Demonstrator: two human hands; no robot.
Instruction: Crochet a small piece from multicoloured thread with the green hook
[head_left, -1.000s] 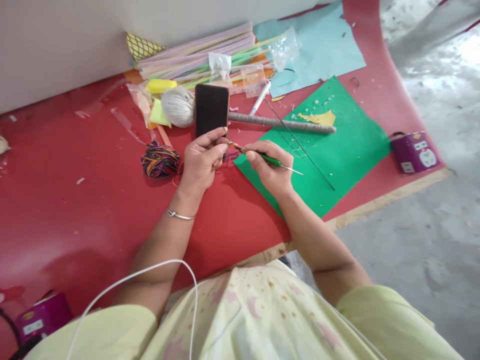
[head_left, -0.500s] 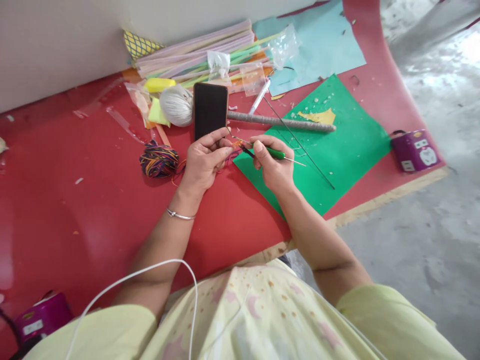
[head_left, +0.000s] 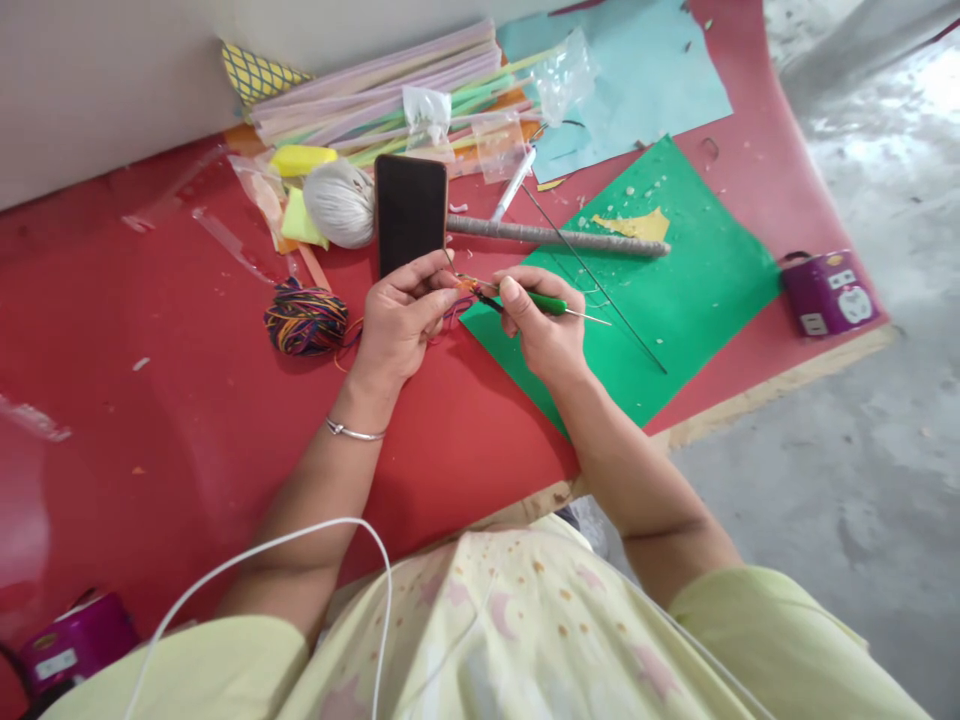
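Observation:
My right hand point(head_left: 546, 318) is closed round a crochet hook point(head_left: 550, 303) with a green handle; one thin metal end sticks out to the right, the other reaches toward my left hand. Between the hands hangs a small piece of multicoloured yarn work point(head_left: 472, 288), orange and dark, at the hook's tip. My left hand point(head_left: 409, 312) pinches the yarn, a strand rising over its index finger. To its left lies a ball of multicoloured yarn point(head_left: 306, 318), its strand running toward my left hand. Just behind the left fingers is a dark phone point(head_left: 412, 212).
A white yarn ball point(head_left: 340, 204) and a grey wrapped stick point(head_left: 562, 235) lie behind the hands. Green paper point(head_left: 637, 340) carries a thin wire point(head_left: 600, 285). Pale pipe cleaners point(head_left: 375, 90) and blue paper point(head_left: 622, 90) lie farther back. A purple box point(head_left: 830, 292) stands at the right edge.
The whole table scene has shifted slightly left and up in view. Both hands keep their holds on the yarn and crochet hook, with only slight finger movement.

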